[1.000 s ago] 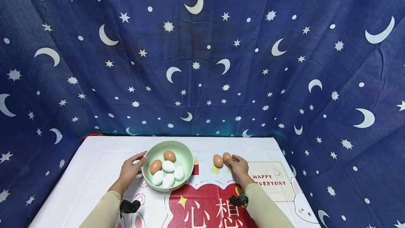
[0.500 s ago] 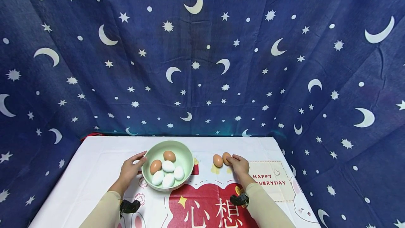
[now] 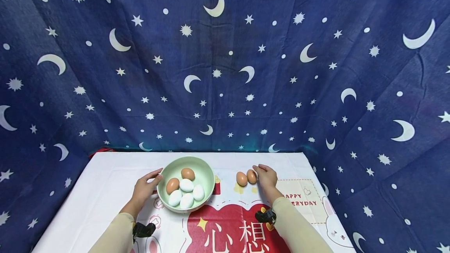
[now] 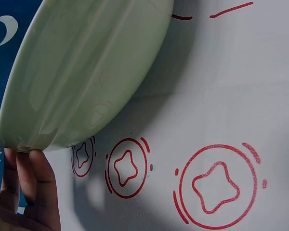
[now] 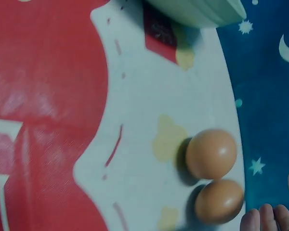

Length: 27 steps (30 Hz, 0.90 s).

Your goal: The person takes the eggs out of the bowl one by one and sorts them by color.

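Here, the outer brown egg [image 3: 251,176], at rest on the tabletop [image 3: 123,163], lying lengthwise roughly away from the body. Just left of the right hand [image 3: 266,177], by far the nearer one: fingers parted, loose, clamped on nothing! Close on the left again, a second brown egg [image 3: 241,179]. Farther left, a green bowl [image 3: 201,168] of brown and white eggs [image 3: 186,185], rim gripped in the left hand [image 3: 141,187].
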Tool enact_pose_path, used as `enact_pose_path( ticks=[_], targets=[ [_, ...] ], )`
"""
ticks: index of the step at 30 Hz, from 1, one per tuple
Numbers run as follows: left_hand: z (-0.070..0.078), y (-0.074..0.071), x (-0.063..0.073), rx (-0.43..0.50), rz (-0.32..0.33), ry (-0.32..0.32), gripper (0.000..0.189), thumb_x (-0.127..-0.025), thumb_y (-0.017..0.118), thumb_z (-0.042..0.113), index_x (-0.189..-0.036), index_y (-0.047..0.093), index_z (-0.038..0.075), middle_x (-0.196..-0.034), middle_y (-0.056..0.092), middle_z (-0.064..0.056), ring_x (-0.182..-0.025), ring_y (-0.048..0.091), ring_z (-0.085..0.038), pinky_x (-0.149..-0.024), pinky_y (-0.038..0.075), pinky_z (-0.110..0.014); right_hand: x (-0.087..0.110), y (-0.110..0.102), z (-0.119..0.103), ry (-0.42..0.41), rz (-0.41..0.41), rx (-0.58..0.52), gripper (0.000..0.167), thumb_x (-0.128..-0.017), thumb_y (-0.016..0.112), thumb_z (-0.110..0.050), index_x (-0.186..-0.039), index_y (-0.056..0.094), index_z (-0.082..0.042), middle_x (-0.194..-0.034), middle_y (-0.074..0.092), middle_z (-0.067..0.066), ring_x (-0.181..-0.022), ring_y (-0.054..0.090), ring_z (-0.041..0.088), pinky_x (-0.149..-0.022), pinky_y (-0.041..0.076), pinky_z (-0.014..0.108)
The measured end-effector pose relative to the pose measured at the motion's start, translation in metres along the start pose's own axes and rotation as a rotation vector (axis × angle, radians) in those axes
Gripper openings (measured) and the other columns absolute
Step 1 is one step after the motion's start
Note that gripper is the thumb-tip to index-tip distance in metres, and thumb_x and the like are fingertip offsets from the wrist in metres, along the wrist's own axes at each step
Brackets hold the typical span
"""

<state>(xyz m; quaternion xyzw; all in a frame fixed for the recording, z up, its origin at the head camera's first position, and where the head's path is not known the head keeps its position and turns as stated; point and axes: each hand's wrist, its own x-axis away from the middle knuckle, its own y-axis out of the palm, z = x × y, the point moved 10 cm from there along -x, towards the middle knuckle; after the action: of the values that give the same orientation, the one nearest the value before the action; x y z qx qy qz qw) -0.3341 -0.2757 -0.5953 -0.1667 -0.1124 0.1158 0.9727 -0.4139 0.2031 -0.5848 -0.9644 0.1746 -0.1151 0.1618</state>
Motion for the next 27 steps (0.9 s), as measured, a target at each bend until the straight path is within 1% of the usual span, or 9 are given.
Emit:
enact_pose_path(
  ticks=[4,6,8,12,14,16,19,21,27],
  targets=[
    [-0.002,0.001,0.000,0.004,-0.008,-0.017,0.048,-0.100,0.058,0.031,-0.143,0.052,0.010,-0.136,0.049,-0.023,-0.102,0.064,-0.023,-0.072,0.061,-0.023,0.002,0.008,-0.021,-0.059,0.009,-0.011,0.042,-0.088,0.074,-0.021,-0.121,0.066,0.004,-0.116,0.069,0.022,-0.104,0.067,0.029,-0.077,0.057,0.024],
    [-0.003,0.001,0.000,0.010,-0.010,-0.026,0.048,-0.100,0.058,0.030,-0.143,0.051,0.010,-0.136,0.049,-0.023,-0.102,0.064,-0.022,-0.072,0.060,-0.022,0.004,0.015,-0.030,-0.073,0.003,-0.017,0.042,-0.087,0.076,-0.020,-0.120,0.067,0.003,-0.113,0.070,0.021,-0.094,0.069,0.029,-0.062,0.052,0.018],
    [-0.004,0.002,0.000,0.014,-0.011,-0.031,0.048,-0.100,0.058,0.030,-0.143,0.051,0.010,-0.136,0.049,-0.022,-0.102,0.064,-0.021,-0.072,0.060,-0.022,0.006,0.023,-0.039,-0.089,-0.008,-0.006,0.042,-0.086,0.076,-0.021,-0.121,0.067,0.002,-0.111,0.071,0.018,-0.090,0.068,0.027,-0.057,0.048,0.015],
    [-0.003,0.001,0.001,0.019,-0.008,-0.029,0.048,-0.100,0.059,0.029,-0.143,0.052,0.010,-0.136,0.049,-0.023,-0.100,0.064,-0.020,-0.072,0.060,-0.022,0.015,0.042,-0.055,-0.126,-0.033,0.004,0.039,-0.086,0.077,-0.021,-0.118,0.069,-0.001,-0.108,0.073,0.015,-0.094,0.069,0.027,-0.073,0.057,0.027],
    [-0.002,0.001,0.002,0.019,-0.008,-0.026,0.048,-0.100,0.059,0.029,-0.143,0.051,0.009,-0.136,0.049,-0.023,-0.099,0.065,-0.020,-0.071,0.061,-0.023,0.021,0.054,-0.062,-0.140,-0.051,0.000,0.036,-0.085,0.078,-0.022,-0.115,0.071,-0.003,-0.105,0.074,0.012,-0.099,0.068,0.025,-0.089,0.054,0.033],
    [-0.003,0.001,0.001,0.018,-0.008,-0.023,0.048,-0.100,0.059,0.029,-0.143,0.051,0.009,-0.136,0.049,-0.023,-0.099,0.065,-0.019,-0.071,0.060,-0.023,0.027,0.068,-0.068,-0.165,-0.084,-0.030,0.034,-0.083,0.079,-0.019,-0.113,0.071,-0.003,-0.101,0.074,0.011,-0.099,0.069,0.026,-0.094,0.053,0.039],
    [-0.004,0.000,0.000,0.019,-0.004,-0.023,0.048,-0.100,0.059,0.029,-0.143,0.052,0.009,-0.136,0.050,-0.023,-0.098,0.065,-0.019,-0.071,0.060,-0.022,0.040,0.090,-0.079,-0.218,-0.147,-0.033,0.033,-0.083,0.079,-0.018,-0.112,0.072,-0.003,-0.099,0.074,0.011,-0.096,0.070,0.024,-0.090,0.055,0.035],
    [-0.004,0.001,0.000,0.021,-0.005,-0.020,0.048,-0.100,0.059,0.029,-0.143,0.051,0.008,-0.136,0.050,-0.023,-0.099,0.065,-0.019,-0.071,0.060,-0.022,0.049,0.104,-0.088,-0.273,-0.189,-0.024,0.034,-0.083,0.078,-0.017,-0.112,0.071,0.000,-0.098,0.074,0.012,-0.094,0.070,0.024,-0.081,0.060,0.033],
    [-0.001,0.001,0.002,0.028,-0.006,-0.017,0.047,-0.101,0.058,0.026,-0.143,0.051,0.007,-0.135,0.049,-0.024,-0.103,0.065,-0.023,-0.073,0.061,-0.023,0.073,0.133,-0.108,-0.366,-0.227,-0.008,0.029,-0.082,0.079,-0.013,-0.108,0.073,-0.001,-0.095,0.075,0.011,-0.089,0.071,0.022,-0.074,0.060,0.025]
  ],
)
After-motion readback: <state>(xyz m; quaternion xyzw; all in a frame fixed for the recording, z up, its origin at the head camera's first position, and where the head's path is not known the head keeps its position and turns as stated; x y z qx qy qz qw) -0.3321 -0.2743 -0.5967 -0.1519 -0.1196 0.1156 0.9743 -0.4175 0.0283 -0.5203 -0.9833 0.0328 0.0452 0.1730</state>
